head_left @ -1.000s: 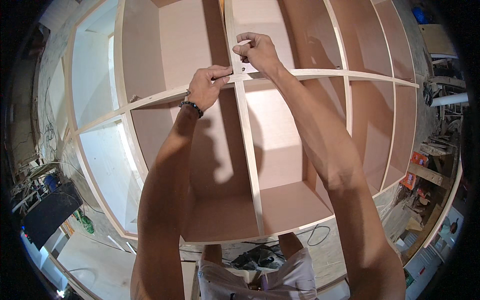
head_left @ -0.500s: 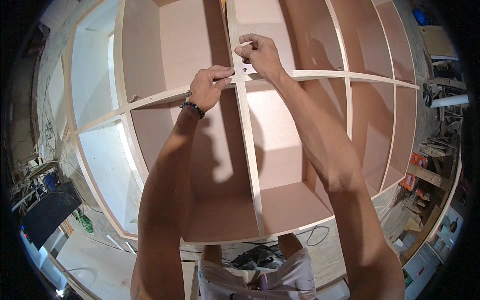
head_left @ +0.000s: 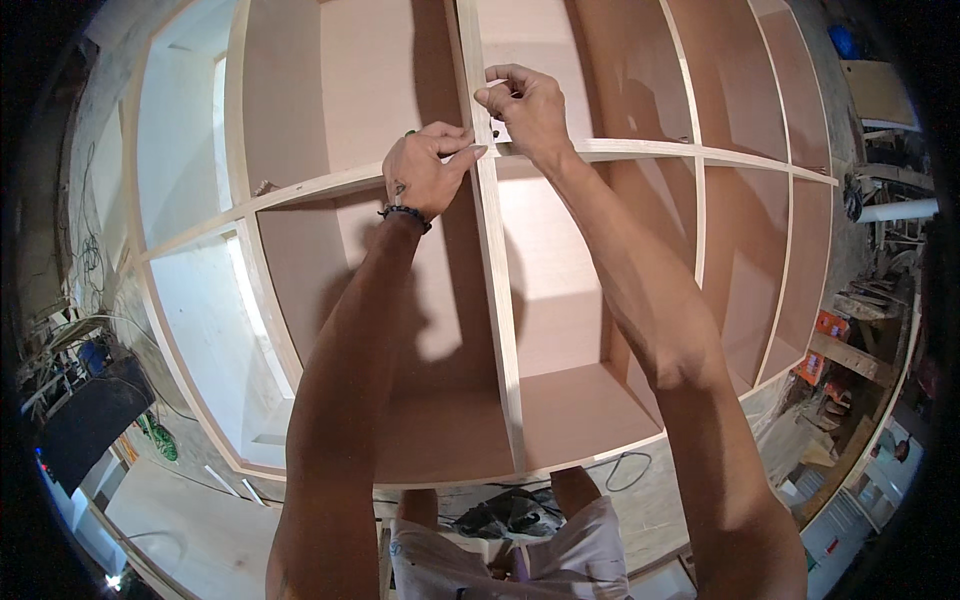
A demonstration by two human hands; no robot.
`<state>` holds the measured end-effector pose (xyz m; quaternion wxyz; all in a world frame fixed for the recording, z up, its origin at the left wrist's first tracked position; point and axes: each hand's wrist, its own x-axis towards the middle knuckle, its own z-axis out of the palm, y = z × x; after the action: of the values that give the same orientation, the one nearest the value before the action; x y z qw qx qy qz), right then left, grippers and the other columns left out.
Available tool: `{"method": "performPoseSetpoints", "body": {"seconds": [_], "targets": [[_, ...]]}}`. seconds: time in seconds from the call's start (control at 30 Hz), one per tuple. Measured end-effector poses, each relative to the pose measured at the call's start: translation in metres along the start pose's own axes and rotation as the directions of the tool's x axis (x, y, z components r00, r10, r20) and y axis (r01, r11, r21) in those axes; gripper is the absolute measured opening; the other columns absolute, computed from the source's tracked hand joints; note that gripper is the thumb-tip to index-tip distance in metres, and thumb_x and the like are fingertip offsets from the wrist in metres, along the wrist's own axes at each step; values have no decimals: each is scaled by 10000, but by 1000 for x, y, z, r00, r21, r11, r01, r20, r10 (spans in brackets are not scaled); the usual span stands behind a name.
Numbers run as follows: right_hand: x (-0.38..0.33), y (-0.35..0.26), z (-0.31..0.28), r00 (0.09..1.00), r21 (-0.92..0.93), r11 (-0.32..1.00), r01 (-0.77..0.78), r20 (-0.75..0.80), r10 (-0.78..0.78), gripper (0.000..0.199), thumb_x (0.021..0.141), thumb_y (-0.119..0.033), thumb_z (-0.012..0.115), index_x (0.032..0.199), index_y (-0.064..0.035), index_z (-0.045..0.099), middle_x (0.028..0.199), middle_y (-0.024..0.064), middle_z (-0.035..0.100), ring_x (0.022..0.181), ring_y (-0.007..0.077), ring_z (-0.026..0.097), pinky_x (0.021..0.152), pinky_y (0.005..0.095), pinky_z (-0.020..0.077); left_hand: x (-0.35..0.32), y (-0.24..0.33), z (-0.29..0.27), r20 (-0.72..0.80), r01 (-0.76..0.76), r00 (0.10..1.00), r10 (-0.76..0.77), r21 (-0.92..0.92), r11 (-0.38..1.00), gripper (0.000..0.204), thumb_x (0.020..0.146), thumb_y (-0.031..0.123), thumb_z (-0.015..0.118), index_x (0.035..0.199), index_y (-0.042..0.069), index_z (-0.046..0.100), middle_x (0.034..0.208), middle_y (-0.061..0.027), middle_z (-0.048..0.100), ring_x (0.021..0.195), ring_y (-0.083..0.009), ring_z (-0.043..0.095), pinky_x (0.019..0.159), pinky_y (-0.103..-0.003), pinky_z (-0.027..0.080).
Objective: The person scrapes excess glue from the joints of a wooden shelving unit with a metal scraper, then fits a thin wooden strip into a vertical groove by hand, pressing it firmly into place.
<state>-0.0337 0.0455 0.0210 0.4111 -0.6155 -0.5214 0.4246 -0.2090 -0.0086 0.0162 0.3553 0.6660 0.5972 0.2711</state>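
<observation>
Since the earlier frame the left hand [head_left: 430, 170] has slid rightward, and its thumb now reaches the cross joint [head_left: 489, 158] of the wooden frame [head_left: 507, 350]; the right hand has kept nearly the same place against that joint. The frame spreads out on all sides of the joint, under both hands.

Far to the left of the joint, beyond the frame, are a black panel [head_left: 95, 415] and, just beside it, a green bundle [head_left: 160, 438]. Nearer, still left, is a white-lined compartment [head_left: 200, 330]. The left hand, wearing a dark beaded bracelet [head_left: 408, 212] at its wrist, comes to the joint from the left, fingers bent and fingertips against the wood; whether it grips anything cannot be told. A small dark piece [head_left: 495, 134] sits just above the joint. The right hand [head_left: 532, 112] is above and right of the joint, fingers curled toward the thumb; whether something is pinched there is unclear. Far right of the joint, past the frame, are a white pipe [head_left: 897, 212] and orange-red packaging [head_left: 822, 348], its markings too small to read.
</observation>
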Motion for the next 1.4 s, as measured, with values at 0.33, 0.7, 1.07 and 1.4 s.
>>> {"method": "performPoseSetpoints", "body": {"seconds": [0.33, 0.7, 1.07, 1.4], "targets": [[0, 2, 2, 996, -48, 997, 61, -69, -64, 313, 818, -131, 820, 1094, 12, 776, 847, 109, 760, 749, 165, 709, 722, 315, 575, 4, -5, 4, -78, 44, 995, -55, -132, 990, 205, 902, 277, 749, 1034, 140, 824, 955, -84, 791, 877, -228, 750, 805, -341, 567], [5, 7, 3, 999, 46, 999, -2, -54, 4, 338, 804, -132, 801, 1106, 18, 771, 898, 144, 782, 790, 204, 739, 764, 335, 581, 18, 5, 9, -83, 178, 978, -192, -156, 972, 265, 914, 327, 760, 1146, 207, 804, 944, -94, 796, 847, -216, 749, 816, -344, 560], [4, 1, 3, 997, 34, 998, -57, -42, 59, 313, 809, -126, 796, 1094, 1, 778, 886, 139, 780, 780, 211, 737, 751, 353, 580, 11, 14, 8, -170, 204, 964, -205, -28, 979, 282, 896, 366, 772, 1145, 239, 801, 988, -93, 790, 870, -260, 754, 827, -363, 566], [4, 0, 1, 998, 18, 999, -39, -46, 40, 301, 811, -137, 789, 1076, 5, 780, 863, 132, 773, 778, 209, 731, 760, 353, 572, 11, 10, 10, -157, 163, 973, -171, -61, 985, 283, 902, 349, 756, 1159, 236, 795, 1044, -69, 791, 915, -236, 764, 853, -353, 575]]}}
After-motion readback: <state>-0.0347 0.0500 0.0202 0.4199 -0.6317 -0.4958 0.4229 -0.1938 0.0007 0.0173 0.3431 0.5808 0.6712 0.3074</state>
